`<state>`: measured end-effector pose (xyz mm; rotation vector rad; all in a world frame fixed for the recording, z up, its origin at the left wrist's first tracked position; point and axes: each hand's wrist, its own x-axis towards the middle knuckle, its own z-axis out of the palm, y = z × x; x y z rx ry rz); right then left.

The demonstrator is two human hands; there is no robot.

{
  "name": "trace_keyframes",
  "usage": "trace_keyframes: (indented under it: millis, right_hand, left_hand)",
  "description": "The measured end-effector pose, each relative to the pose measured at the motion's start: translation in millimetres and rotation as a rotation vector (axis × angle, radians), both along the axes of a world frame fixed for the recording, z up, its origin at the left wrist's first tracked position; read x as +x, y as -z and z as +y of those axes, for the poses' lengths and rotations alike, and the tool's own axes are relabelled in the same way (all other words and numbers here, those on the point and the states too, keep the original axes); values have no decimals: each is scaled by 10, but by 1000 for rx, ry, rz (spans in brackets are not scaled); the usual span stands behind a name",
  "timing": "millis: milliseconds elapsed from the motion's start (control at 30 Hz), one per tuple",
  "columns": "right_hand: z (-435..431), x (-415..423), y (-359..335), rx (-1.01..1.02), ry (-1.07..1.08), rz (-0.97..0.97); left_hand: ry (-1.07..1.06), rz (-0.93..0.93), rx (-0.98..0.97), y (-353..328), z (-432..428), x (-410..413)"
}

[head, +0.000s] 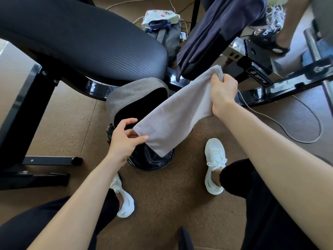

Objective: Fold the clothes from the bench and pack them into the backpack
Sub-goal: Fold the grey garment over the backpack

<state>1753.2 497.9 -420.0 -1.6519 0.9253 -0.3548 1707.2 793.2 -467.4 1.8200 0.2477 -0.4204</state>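
Backpack (137, 98), grey outside and dark inside, stands open on the brown floor (68, 123) between the person's two white shoes and the black desk (81, 38), directly below a folded pale grey cloth (173, 116). Both hands hold that cloth: the left hand (124, 138) pinches its near, lower corner between thumb and fingers, and the right hand (222, 94) is closed in a fist around its far, upper end. The cloth's long axis slopes from far right down to near left, so its low end hangs just over the bag's mouth, and the left hand is the nearer one to the opening. One dark navy garment (216, 31) is draped over the far part of the desk, seemingly not yet folded. A second, smaller bag (162, 27) sits on the floor behind. Lowering the cloth should carry it straight in.
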Motion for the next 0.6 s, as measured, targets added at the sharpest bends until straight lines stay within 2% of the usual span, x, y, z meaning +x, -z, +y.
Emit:
trace_keyframes:
  millis: [67, 233, 300, 433, 600]
  right_hand:
    - [3, -4, 5, 9, -4, -1]
    - [23, -13, 34, -6, -69, 30]
    - [32, -15, 50, -9, -119, 43]
    - [78, -32, 62, -97, -232, 92]
    - [173, -84, 82, -184, -439, 59]
  left_hand:
    - [-8, -39, 27, 13, -5, 16]
    - [-139, -28, -135, -21, -42, 42]
    - [-189, -48, -139, -29, -3, 87]
    - [-271, -174, 50, -15, 55, 124]
    - [-245, -382, 207, -56, 75, 105]
